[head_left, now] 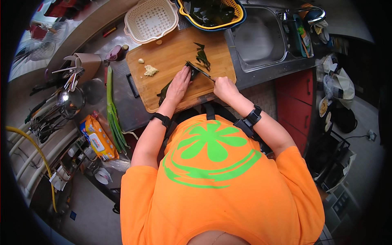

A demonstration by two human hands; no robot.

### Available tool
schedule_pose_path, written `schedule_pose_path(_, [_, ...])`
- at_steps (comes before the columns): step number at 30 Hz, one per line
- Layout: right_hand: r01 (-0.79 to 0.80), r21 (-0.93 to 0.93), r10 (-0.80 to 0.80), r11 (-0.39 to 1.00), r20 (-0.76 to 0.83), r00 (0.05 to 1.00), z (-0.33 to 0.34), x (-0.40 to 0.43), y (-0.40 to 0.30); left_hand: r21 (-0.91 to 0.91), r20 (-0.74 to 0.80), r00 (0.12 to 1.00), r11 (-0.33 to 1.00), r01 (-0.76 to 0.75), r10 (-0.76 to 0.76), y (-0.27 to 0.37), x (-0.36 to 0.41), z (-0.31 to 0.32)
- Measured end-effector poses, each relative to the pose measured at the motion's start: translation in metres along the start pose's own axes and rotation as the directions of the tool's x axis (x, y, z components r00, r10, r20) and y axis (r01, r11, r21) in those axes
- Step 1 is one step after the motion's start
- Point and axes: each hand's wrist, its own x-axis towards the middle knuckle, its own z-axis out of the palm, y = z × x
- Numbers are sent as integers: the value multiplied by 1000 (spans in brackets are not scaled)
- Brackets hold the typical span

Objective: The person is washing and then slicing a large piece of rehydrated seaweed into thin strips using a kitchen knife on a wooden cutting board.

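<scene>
My left hand (pixel 179 84) lies over a folded length of dark green kelp (pixel 164 92), holding it down on the wooden cutting board (pixel 144 55). Its fingertips are close to the blade of a kitchen knife (pixel 200 71). My right hand (pixel 226 88) is closed around the knife's handle, and the blade crosses the kelp's far end. Cut kelp pieces (pixel 202 56) are beyond the blade. Toward the board's left are a small heap of minced garlic (pixel 150 70) and a whole garlic clove (pixel 141 61).
A white plastic basket (pixel 131 24) and a yellow basket of kelp (pixel 242 15) stand behind the board. To the right is a metal sink (pixel 254 39). A leek (pixel 112 110), a cut red onion (pixel 114 53) and a wet-wipes pack (pixel 98 139) are on the left.
</scene>
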Motion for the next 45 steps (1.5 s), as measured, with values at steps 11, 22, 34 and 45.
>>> schedule_pose_path(11, [-36,70,34,997,23,999,14,51,-25,-205,-72,997,979,0,-15,-3,4,1])
schedule_pose_path(22, [-7,163,13,987,-40,999,0,14,-5,-204,-76,997,979,0,-16,-2,1,0])
schedule_pose_path(34, [-67,-16,68,998,70,995,5,12,-18,-202,-96,995,979,10,-30,-3,0,2])
schedule_pose_path(45, [-42,206,62,978,-89,994,27,32,-5,-200,-99,995,980,-3,-17,-3,0,1])
